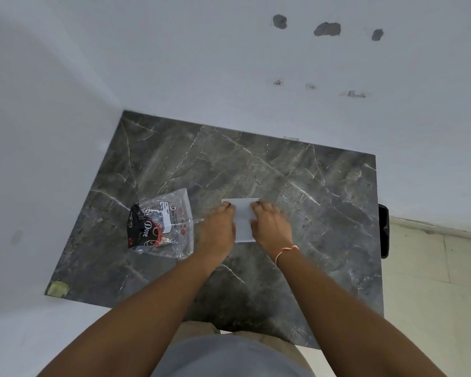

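A flat white sheet (242, 219), like folded paper or a small envelope, lies near the middle of the dark marble table (297, 191). My left hand (219, 227) rests on its left edge, fingertips at the far left corner. My right hand (269, 225) lies on its right side with the thumb on the sheet; a red-and-white thread circles that wrist. Both hands lie flat on it, slightly blurred. To the left lies a clear plastic packet (162, 223) holding a black item printed "Dove".
The table stands in a corner between white walls, the far wall chipped in several spots. A yellowish patch (57, 289) marks the table's near left corner. A black object (384, 231) juts from its right edge. Pale floor tiles (433, 281) lie to the right.
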